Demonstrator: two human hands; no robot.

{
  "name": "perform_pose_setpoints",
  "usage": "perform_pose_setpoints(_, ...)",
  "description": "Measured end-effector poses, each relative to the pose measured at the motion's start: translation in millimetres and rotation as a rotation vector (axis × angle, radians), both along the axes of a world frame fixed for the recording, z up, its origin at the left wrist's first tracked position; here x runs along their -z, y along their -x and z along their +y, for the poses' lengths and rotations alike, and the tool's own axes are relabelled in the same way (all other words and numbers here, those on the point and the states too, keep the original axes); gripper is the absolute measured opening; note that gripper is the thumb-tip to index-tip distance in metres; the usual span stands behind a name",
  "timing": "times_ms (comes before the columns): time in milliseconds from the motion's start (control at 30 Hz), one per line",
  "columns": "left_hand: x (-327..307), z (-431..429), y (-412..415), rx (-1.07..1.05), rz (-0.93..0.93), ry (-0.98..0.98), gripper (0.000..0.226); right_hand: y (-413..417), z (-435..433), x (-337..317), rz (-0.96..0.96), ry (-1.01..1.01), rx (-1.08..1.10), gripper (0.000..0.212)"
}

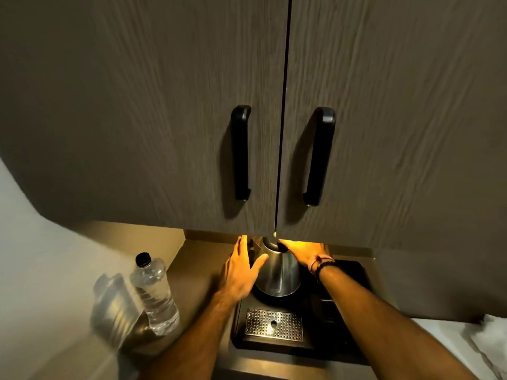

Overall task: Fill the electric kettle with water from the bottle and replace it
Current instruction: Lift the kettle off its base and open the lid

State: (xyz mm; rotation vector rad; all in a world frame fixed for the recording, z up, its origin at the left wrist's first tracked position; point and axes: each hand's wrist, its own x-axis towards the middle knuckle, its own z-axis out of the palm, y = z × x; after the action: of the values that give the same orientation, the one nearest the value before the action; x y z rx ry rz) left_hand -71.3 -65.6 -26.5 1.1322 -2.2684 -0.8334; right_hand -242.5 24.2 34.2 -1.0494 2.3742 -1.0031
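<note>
A steel electric kettle (pixel 278 272) stands on its round base on a black tray (pixel 340 319), right under the cabinet's lower edge. My left hand (pixel 238 272) lies flat against the kettle's left side with its fingers spread and its thumb on the steel. My right hand (pixel 301 252) reaches over the kettle's dark top from the right; its fingertips are hidden there. A clear plastic water bottle (pixel 153 294) with a black cap stands upright on the counter to the left, apart from both hands.
Two dark wood cabinet doors with black handles (pixel 241 152) hang low over the kettle. A perforated metal drip grate (pixel 274 325) sits in the tray's front. A white wall runs along the left, and white cloth (pixel 482 344) lies at the right.
</note>
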Motion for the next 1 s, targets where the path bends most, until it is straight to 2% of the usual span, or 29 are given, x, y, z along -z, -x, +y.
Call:
perform_pose_setpoints(133, -3, -9, 22, 0.036, 0.133, -0.235, 0.072, 4, -18, 5, -0.048, -0.16, 0.0, 0.064)
perform_pose_setpoints(200, -2, -11, 28, 0.047, 0.194, -0.345, 0.074, 4, -23, 7, -0.061, -0.274, -0.025, 0.064)
perform_pose_setpoints(267, -1, -15, 32, 0.066, 0.223, -0.407, 0.083, 5, -27, 8, -0.044, -0.275, 0.0, 0.061)
perform_pose_setpoints(367, 3, -18, 34, 0.065, 0.246, -0.433, 0.096, 2, -28, 9, -0.069, -0.284, 0.029, 0.061)
perform_pose_setpoints(467, 4, -18, 38, 0.055, 0.262, -0.454, 0.098, 1, -24, 8, -0.031, -0.217, 0.067, 0.057)
perform_pose_setpoints(633, 3, -18, 38, 0.056, 0.258, -0.509, 0.109, 7, -24, 9, 0.023, -0.029, 0.084, 0.029)
perform_pose_setpoints(767, 3, -17, 36, 0.067, 0.272, -0.513, 0.112, 20, -14, 8, 0.056, -0.125, 0.082, 0.021)
perform_pose_setpoints(867, 3, -16, 36, 0.064, 0.277, -0.505, 0.103, 31, -7, 14, 0.023, -0.194, 0.114, 0.035)
perform_pose_setpoints(1000, 2, -10, 35, 0.062, 0.283, -0.537, 0.113, 34, -5, 19, 0.022, -0.177, 0.126, 0.048)
